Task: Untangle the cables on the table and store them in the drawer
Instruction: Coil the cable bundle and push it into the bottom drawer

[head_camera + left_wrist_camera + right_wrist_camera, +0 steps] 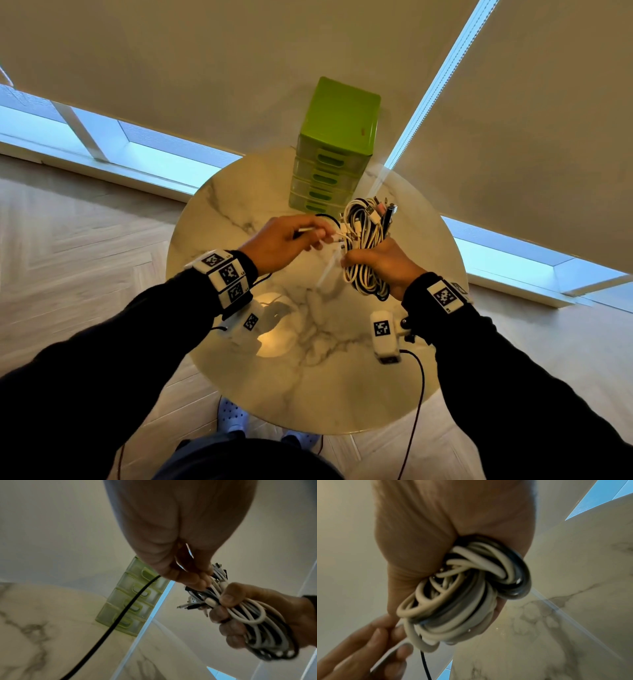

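Note:
A tangled bundle of white, grey and black cables (pixel 364 240) is held above the round marble table (pixel 308 377). My right hand (pixel 383 263) grips the coiled bundle (pixel 462 595) around its middle, plug ends sticking up toward the drawers. My left hand (pixel 287 240) pinches a white cable strand (pixel 334 236) beside the bundle (pixel 254 622); a black cable (pixel 120 615) also runs down from its fingers. The green drawer unit (pixel 334 150) stands at the table's far edge, all its drawers closed.
Beige roller blinds and low windows lie behind the table. Wood floor surrounds it. Thin black camera leads hang from my wrists near the table's front edge. My feet in light shoes (pixel 233 416) are under the near rim.

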### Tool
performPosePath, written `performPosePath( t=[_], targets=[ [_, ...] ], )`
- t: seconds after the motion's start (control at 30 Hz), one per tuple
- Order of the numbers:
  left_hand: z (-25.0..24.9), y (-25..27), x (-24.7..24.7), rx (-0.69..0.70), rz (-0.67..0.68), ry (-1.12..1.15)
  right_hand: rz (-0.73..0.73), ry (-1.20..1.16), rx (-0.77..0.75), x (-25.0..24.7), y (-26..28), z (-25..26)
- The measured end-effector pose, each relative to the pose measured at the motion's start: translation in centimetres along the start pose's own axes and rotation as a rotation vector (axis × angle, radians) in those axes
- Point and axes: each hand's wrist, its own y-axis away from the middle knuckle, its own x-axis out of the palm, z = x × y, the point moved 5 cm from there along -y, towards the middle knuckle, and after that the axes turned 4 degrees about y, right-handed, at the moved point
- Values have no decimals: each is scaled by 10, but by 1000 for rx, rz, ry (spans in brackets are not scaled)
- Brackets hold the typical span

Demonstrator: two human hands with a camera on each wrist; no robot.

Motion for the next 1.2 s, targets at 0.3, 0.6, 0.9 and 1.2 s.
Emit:
performPosePath(
  t=[0.3, 0.6, 0.9, 1.2],
  targets=[
    [7, -8, -9, 106, -465, -437, 32, -58, -37, 8, 6, 8],
    [5, -6, 15, -67, -293, 201, 98, -124, -87, 18, 6, 22],
    [-2, -17, 26, -297, -501, 898, 124, -82, -31, 33, 5, 9],
    [4, -22, 34, -349, -549, 1139, 74, -27, -82, 44, 4, 10]
  ],
)
